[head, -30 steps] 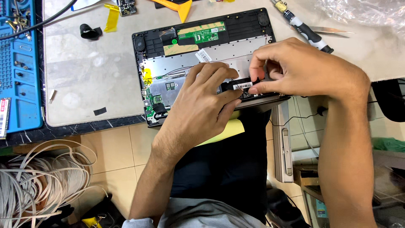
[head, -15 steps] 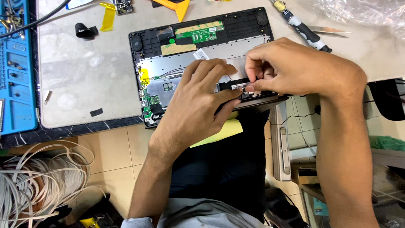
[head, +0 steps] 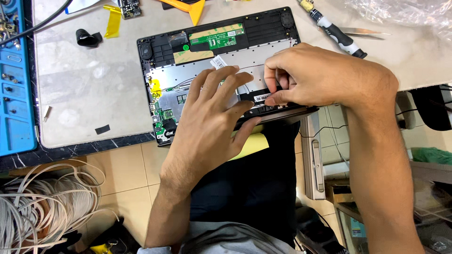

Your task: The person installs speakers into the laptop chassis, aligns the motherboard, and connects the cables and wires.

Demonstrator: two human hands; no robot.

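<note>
An opened laptop chassis (head: 263, 26) lies bottom-up on the grey work mat, showing a green circuit board (head: 217, 37) and a silver inner plate. My left hand (head: 212, 122) rests flat on the near part of the chassis, thumb hooked under its front edge. My right hand (head: 320, 75) pinches a flat black component with a white label (head: 262, 97) at the chassis's near right edge. Both hands cover much of that component.
A black-handled screwdriver (head: 336, 33) and metal tweezers (head: 365, 32) lie at the back right. An orange pry tool (head: 190, 6), yellow tape strip (head: 112, 21) and small black part (head: 87, 37) sit at the back. A blue parts tray (head: 14, 80) stands left; coiled white cable (head: 47, 207) lies below.
The view has shifted slightly. My right hand's fingers have closed tighter on the black component; my left hand has stayed pressed on the chassis.
</note>
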